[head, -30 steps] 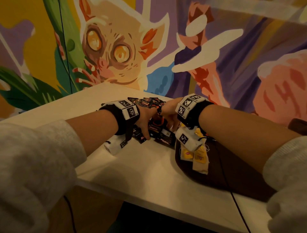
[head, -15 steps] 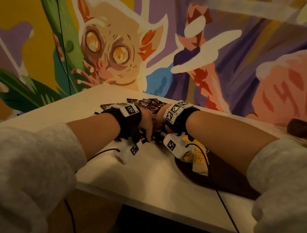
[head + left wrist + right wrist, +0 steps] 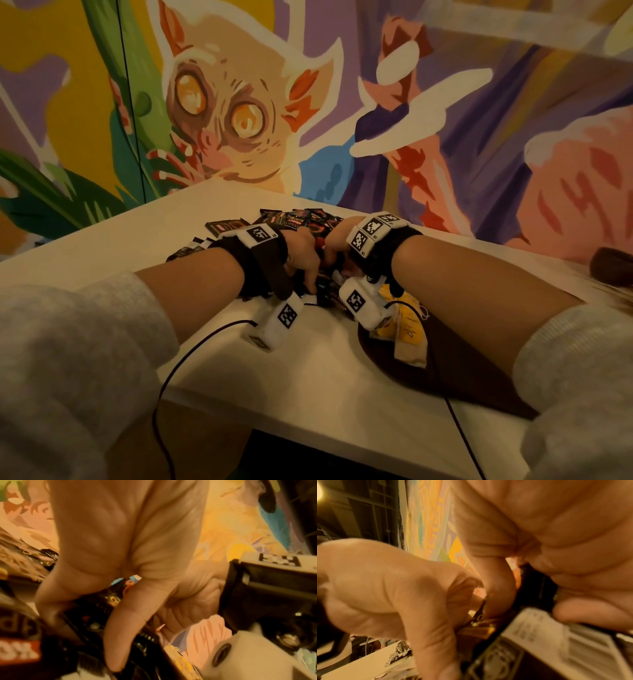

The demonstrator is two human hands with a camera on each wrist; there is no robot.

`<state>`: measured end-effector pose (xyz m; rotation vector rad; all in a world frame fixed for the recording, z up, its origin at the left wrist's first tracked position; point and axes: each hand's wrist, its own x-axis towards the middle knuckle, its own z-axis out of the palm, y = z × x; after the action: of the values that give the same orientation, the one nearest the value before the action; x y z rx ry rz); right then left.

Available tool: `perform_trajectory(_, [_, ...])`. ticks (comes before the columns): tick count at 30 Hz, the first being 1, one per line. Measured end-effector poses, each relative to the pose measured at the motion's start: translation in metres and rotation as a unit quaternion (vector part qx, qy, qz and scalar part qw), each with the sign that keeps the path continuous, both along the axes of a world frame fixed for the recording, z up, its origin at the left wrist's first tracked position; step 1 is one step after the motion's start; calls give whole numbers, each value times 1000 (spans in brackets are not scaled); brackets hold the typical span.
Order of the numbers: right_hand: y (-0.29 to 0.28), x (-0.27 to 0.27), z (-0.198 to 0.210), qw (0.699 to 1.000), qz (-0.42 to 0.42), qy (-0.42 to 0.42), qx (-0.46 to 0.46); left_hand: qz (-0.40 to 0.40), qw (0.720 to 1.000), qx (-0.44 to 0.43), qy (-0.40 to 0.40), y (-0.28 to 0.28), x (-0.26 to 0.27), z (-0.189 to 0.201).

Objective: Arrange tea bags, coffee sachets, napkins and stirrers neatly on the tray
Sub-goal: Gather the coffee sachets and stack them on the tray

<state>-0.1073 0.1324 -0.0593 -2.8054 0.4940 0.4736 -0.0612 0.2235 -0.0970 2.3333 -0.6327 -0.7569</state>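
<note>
Head view: two hands (image 3: 305, 260), sachet pile (image 3: 294, 219).

The head view is dim and warm-toned, with deep shadow under the forearms on the surface (image 3: 308, 370). Both wrist views are orange-tinted, soft and motion-blurred, stretched toward the edges.

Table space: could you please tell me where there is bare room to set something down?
The table is bare near its front edge, between the left hand and the dark tray, and along the far-left side by the mural. It is crowded mid-table, where both hands work in the coffee sachets, and around the tea bags on the tray.
</note>
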Motion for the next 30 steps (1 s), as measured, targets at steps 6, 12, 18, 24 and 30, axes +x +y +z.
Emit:
perform_trajectory(6, [-37,22,-6,974,-128,-64,178,32,960,-258,105,4,5,7])
perform_trajectory(12, [-70,13,7,812,-208,-254,482,7,912,-394,117,11,-5,31])
perform_trajectory(18, [-72,-29,19,638,-253,-331,647,-58,924,-378,26,-26,-31,31])
perform_trajectory(24, [-108,-61,2,549,-291,-418,663,-26,914,-389,108,-57,-37,30])
perform_trajectory(30, [-153,-101,-22,453,-274,-527,665,49,882,-446,142,-82,-38,29])
